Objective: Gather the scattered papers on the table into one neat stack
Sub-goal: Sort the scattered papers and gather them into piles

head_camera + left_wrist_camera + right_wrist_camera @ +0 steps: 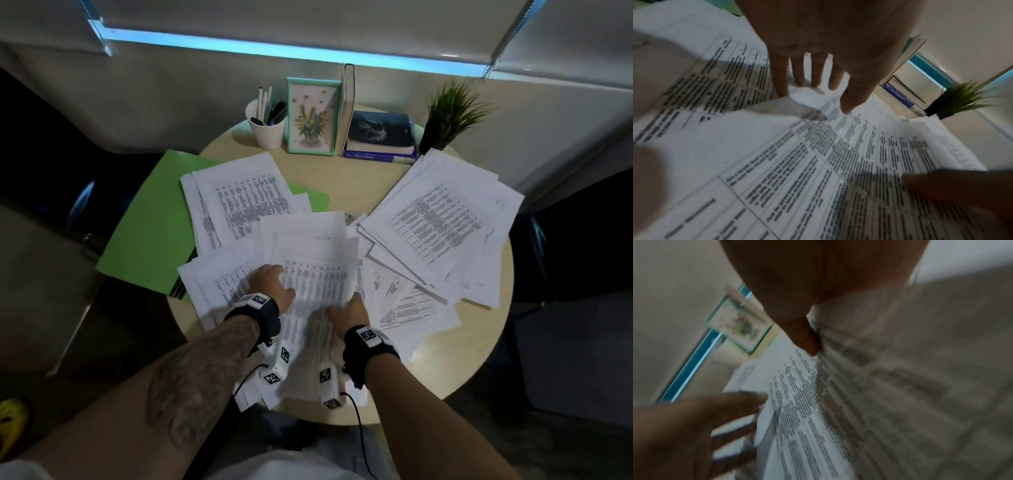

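Observation:
White printed papers lie scattered over a round table (359, 178): a pile at the back left (246, 198), a fanned pile on the right (442, 222), and a loose bunch (315, 260) in the middle. My left hand (270, 284) rests on the left side of that middle bunch with its fingers (818, 78) straight and spread, tips touching the sheets. My right hand (351, 310) grips the bunch's right edge, with the thumb (807, 340) pressed on top; its other fingers are hidden under the paper. The gripped sheets (818, 402) are raised and blurred.
A green folder (150, 233) lies under the left pile and overhangs the table's left edge. Along the back stand a white pen cup (267, 132), a framed flower picture (311, 116), books (380, 137) and a small potted plant (448, 113). Bare tabletop shows at the near right.

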`<state>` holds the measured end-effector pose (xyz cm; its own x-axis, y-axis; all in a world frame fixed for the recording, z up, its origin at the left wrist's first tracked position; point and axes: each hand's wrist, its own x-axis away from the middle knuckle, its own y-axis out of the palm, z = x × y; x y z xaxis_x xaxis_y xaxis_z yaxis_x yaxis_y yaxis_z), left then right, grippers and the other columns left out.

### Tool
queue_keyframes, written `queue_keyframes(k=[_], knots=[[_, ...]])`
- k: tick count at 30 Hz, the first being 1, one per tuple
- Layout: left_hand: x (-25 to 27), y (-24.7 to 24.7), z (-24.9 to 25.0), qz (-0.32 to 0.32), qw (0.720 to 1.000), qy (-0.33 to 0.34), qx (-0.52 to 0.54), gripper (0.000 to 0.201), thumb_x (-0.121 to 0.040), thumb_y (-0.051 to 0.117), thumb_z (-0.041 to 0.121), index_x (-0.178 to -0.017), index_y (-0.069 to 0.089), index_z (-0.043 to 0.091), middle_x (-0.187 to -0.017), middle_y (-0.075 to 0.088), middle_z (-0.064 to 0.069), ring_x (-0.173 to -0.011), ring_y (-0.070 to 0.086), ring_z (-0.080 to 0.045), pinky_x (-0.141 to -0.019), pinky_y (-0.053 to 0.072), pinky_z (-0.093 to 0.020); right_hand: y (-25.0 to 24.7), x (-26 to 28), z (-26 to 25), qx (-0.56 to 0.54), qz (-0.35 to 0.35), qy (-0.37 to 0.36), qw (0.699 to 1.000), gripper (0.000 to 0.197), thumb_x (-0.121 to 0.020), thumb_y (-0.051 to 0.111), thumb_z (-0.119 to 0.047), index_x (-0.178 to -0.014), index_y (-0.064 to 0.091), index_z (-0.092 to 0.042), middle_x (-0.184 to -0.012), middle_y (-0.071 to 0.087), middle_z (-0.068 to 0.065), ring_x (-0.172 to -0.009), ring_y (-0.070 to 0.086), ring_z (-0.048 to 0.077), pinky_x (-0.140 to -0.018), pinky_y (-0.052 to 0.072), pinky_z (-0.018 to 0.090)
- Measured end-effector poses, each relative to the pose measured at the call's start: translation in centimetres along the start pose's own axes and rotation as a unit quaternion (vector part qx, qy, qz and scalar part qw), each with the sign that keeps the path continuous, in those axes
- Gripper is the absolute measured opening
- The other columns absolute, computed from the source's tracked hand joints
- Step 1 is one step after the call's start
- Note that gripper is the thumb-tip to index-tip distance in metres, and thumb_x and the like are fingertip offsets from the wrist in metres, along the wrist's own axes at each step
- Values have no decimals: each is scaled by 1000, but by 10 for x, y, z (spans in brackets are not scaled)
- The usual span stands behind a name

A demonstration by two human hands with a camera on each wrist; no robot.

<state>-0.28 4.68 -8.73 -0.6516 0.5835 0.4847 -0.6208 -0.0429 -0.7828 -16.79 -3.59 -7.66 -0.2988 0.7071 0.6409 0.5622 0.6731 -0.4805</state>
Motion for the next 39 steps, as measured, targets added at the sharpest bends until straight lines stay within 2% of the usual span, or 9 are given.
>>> queue_keyframes(k=[3, 8, 15, 19, 21, 26, 28, 32, 39], knots=[[0, -7, -2, 23, 998, -9, 64, 63, -87, 66, 29, -142, 42, 10, -150, 34, -11, -136, 35, -31, -112, 31, -39, -7, -6, 0, 6, 7, 19, 1000, 34, -89, 61, -16, -120, 52, -4, -106, 63, 11, -82, 56, 24, -64, 45, 26], [3, -20, -13, 43, 994, -100, 26, 71, -87, 64, 36, -146, 34, 11, -148, 37, -14, -134, 38, -34, -108, 34, -39, -21, -9, 3, -8, 11, -4, 1000, 27, -89, 61, -18, -113, 58, -6, -98, 64, 11, -82, 59, 25, -67, 43, 25], [-1, -12, -5, -15, 980, -29, 195, 65, -89, 66, 22, -147, 37, 14, -149, 42, -12, -134, 44, -28, -110, 37, -35, -20, -10, -1, 53, -13, 2, 999, 26, -88, 56, -12, -112, 60, -5, -100, 65, 11, -86, 61, 26, -73, 48, 29], [-3, -17, -14, 56, 993, -66, 77, 69, -85, 66, 34, -145, 39, 13, -151, 36, -11, -138, 34, -32, -113, 29, -39, -28, -14, 4, 65, 23, 17, 997, 24, -87, 55, -9, -108, 63, -4, -92, 65, 9, -82, 62, 25, -70, 50, 29], [-2, -17, -18, 46, 994, -96, 32, 76, -83, 65, 41, -147, 35, 13, -152, 33, -11, -140, 30, -33, -115, 26, -41, -30, -12, 4, 78, 19, 5, 997, 20, -88, 55, -10, -106, 63, -8, -87, 62, 5, -77, 58, 24, -66, 45, 25], [0, -8, -3, 6, 989, -26, 145, 70, -90, 63, 27, -150, 29, 15, -157, 28, -7, -142, 30, -28, -116, 28, -41, -24, -9, -1, 84, -25, -14, 996, 31, -87, 60, -18, -116, 58, -7, -105, 66, 12, -90, 63, 29, -77, 52, 33], [-1, -12, -1, 34, 983, -20, 177, 67, -90, 62, 21, -149, 32, 13, -157, 28, -8, -142, 31, -29, -116, 29, -43, -24, -9, -3, 66, -24, -5, 997, 34, -88, 58, -18, -120, 57, -5, -108, 65, 13, -88, 61, 28, -75, 49, 31], [-2, -22, -14, 92, 982, -131, 97, 73, -85, 63, 29, -148, 30, 10, -156, 24, -13, -143, 23, -33, -118, 22, -44, -29, -11, -2, 68, -38, 8, 997, 30, -91, 54, -14, -117, 61, -3, -112, 66, 16, -84, 55, 24, -73, 44, 27], [3, -16, -6, 56, 970, -119, 202, 71, -88, 61, 17, -149, 27, 7, -148, 40, -16, -130, 45, -35, -107, 39, -39, -19, -5, -5, 7, -35, 6, 999, 18, -91, 51, -8, -108, 56, -4, -98, 59, 10, -84, 54, 24, -69, 42, 26]])
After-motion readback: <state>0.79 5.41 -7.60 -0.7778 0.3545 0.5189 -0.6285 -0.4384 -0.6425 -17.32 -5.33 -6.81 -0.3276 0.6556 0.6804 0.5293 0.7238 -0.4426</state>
